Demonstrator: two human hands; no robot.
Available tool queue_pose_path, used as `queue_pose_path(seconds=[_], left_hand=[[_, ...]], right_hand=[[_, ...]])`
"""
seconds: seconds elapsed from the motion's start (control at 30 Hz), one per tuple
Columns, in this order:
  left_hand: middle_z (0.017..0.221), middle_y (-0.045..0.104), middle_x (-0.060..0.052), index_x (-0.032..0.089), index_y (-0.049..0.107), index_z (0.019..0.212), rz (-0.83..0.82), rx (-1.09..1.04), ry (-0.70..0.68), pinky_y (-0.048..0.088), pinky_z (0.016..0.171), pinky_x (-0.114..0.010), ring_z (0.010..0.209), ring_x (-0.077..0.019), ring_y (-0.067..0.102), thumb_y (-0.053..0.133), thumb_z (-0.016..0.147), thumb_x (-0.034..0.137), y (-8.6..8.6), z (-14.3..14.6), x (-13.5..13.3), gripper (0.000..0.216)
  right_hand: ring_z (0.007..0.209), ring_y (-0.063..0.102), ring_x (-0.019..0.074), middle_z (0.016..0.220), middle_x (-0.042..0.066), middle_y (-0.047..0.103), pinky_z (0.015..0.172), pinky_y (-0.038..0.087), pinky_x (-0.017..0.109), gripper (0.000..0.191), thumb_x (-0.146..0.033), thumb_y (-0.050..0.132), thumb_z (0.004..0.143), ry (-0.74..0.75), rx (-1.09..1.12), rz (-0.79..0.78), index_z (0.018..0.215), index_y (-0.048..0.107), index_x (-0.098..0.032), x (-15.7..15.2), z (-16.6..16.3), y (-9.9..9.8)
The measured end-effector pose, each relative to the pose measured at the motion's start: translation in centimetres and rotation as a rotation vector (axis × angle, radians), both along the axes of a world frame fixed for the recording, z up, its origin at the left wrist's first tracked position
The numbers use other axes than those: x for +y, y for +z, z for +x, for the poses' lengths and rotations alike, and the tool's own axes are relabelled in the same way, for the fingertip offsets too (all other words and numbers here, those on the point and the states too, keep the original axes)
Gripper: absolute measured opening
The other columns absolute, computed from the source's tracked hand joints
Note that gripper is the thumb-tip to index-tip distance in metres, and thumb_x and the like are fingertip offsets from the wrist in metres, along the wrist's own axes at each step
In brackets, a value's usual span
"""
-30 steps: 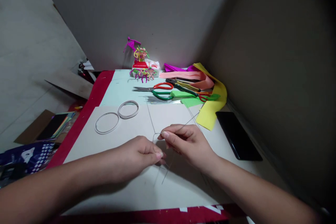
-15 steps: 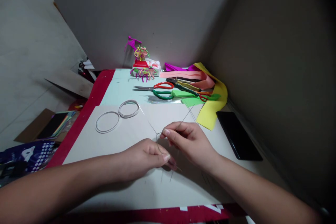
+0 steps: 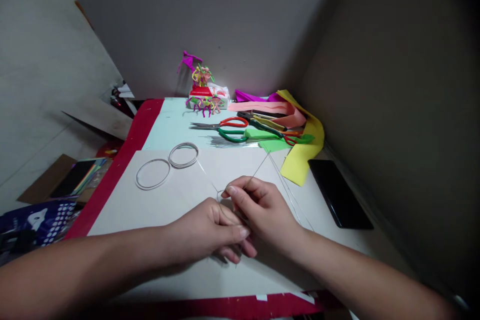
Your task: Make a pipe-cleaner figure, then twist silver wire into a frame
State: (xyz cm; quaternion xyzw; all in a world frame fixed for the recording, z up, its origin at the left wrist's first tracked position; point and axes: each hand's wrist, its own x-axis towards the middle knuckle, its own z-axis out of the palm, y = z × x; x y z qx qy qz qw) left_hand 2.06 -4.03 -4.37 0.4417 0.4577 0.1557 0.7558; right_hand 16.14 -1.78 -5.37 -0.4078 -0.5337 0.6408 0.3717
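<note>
A thin metal wire (image 3: 206,172) runs between my hands, with a small bent loop just left of my right fingertips. My right hand (image 3: 262,205) pinches it between thumb and forefinger, and a straight length of wire sticks out up and right past the knuckles. Just below and to the left, my left hand (image 3: 221,230) is closed with its thumb pressed on the fingers, gripping the wire's lower part, mostly hidden. More loose straight wires (image 3: 288,187) lie on the white board (image 3: 150,225) beyond my right wrist.
Two wire coils (image 3: 152,174) rest on the board's left side. Farther back are scissors (image 3: 221,128), pliers (image 3: 266,122), coloured strips (image 3: 300,160) and a small box (image 3: 209,97) with twisted figures. A black phone (image 3: 339,194) lies at the right.
My right hand has shifted slightly left, carrying the bent wire loop with it. My left fingers have moved lower and right, and the wire's projecting end has tilted.
</note>
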Motion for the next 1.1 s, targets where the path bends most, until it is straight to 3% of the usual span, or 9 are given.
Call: queue_pose_path(seconds=[0.17,0.3,0.4,0.5,0.8,0.93,1.1], left_hand=[[0.06,0.07,-0.007,0.01,0.071,0.073,0.012,-0.12,0.105,0.049,0.052,-0.022,0.051,-0.0117,0.062,0.067,0.074,0.032,0.1,-0.8,0.5,0.022],[0.06,0.07,-0.008,0.009,0.07,0.073,0.004,-0.194,0.201,0.048,0.051,-0.02,0.054,-0.0127,0.064,0.069,0.073,0.032,0.0,-1.4,1.0,0.023],[0.062,0.071,-0.008,0.009,0.069,0.074,0.0,-0.213,0.197,0.05,0.054,-0.021,0.057,-0.0133,0.065,0.068,0.074,0.032,-0.3,-1.3,1.3,0.023],[0.063,0.071,-0.008,0.009,0.068,0.074,0.025,-0.216,0.188,0.051,0.058,-0.022,0.057,-0.0126,0.065,0.066,0.076,0.031,-0.4,-1.1,1.4,0.021],[0.068,0.072,-0.01,0.009,0.067,0.08,0.024,-0.214,0.111,0.053,0.056,-0.024,0.062,-0.0168,0.068,0.062,0.079,0.041,0.2,-0.6,0.5,0.032],[0.071,0.072,-0.009,0.011,0.066,0.081,0.002,-0.2,0.07,0.053,0.059,-0.025,0.065,-0.0166,0.068,0.06,0.081,0.044,0.4,-0.3,0.0,0.034],[0.075,0.072,-0.011,0.011,0.067,0.082,-0.002,-0.163,0.003,0.053,0.06,-0.027,0.064,-0.0165,0.067,0.056,0.081,0.051,0.5,0.1,-0.1,0.041]], right_hand=[[0.053,0.047,0.0069,0.061,-0.003,0.052,0.051,0.039,0.019,0.025,-0.039,0.059,0.084,0.154,0.257,-0.151,0.091,0.063,-0.015,0.8,0.8,0.1],[0.068,0.057,0.0094,0.087,0.004,0.063,0.067,0.046,0.023,0.018,-0.032,0.068,0.077,0.178,0.399,-0.285,0.079,0.066,-0.015,1.0,1.0,-0.3],[0.089,0.061,0.0147,0.11,0.007,0.062,0.081,0.047,0.028,0.015,-0.03,0.066,0.08,0.18,0.426,-0.269,0.077,0.068,-0.016,0.9,0.8,-0.7],[0.107,0.057,0.0192,0.115,0.01,0.063,0.091,0.044,0.034,0.017,-0.032,0.061,0.084,0.228,0.424,-0.223,0.083,0.069,-0.017,0.9,0.7,-1.0],[0.111,0.056,0.023,0.129,0.012,0.055,0.086,0.047,0.036,0.023,-0.04,0.061,0.082,0.366,0.459,-0.24,0.086,0.068,-0.019,1.0,1.0,-0.5],[0.117,0.052,0.0217,0.12,0.012,0.061,0.093,0.042,0.034,0.025,-0.041,0.064,0.08,0.468,0.439,-0.139,0.082,0.072,-0.018,1.3,1.6,0.0],[0.109,0.057,0.0215,0.116,0.012,0.061,0.086,0.047,0.031,0.032,-0.047,0.064,0.078,0.57,0.302,-0.101,0.083,0.074,-0.017,1.8,2.5,0.6]])
